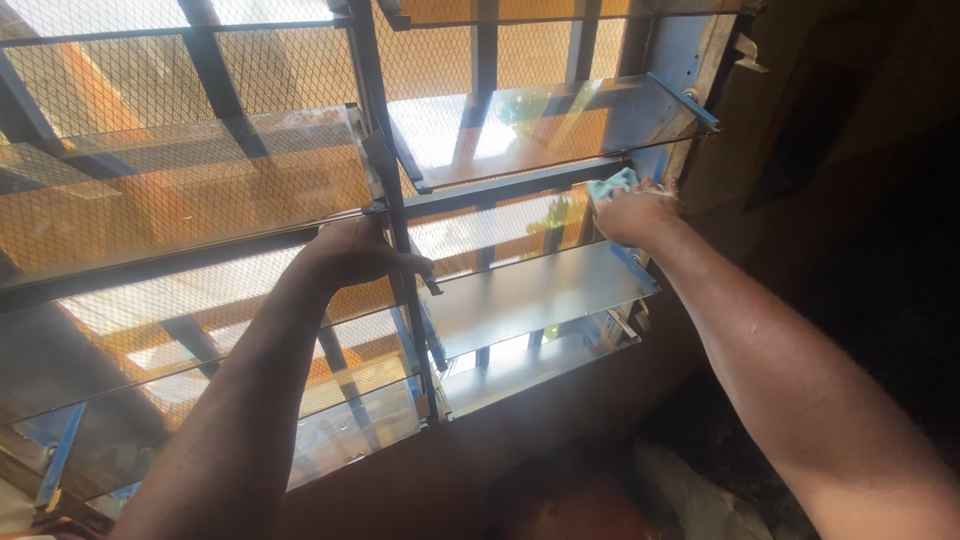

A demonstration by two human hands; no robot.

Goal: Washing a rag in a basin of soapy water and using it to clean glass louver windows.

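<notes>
currently a crumpled turquoise cleaning cloth (612,185) is pinched in the right hand (632,213) at the right end of a long horizontal glass louvre slat (520,232); the central dark metal mullion (398,215) is gripped by the closed left hand (352,252).

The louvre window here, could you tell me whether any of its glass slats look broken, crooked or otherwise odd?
Nothing stands out. The glass slats are tilted open alike, with no cracks visible. The right hand presses a blue cloth at a slat's end; the left hand grips the centre bar.
</notes>
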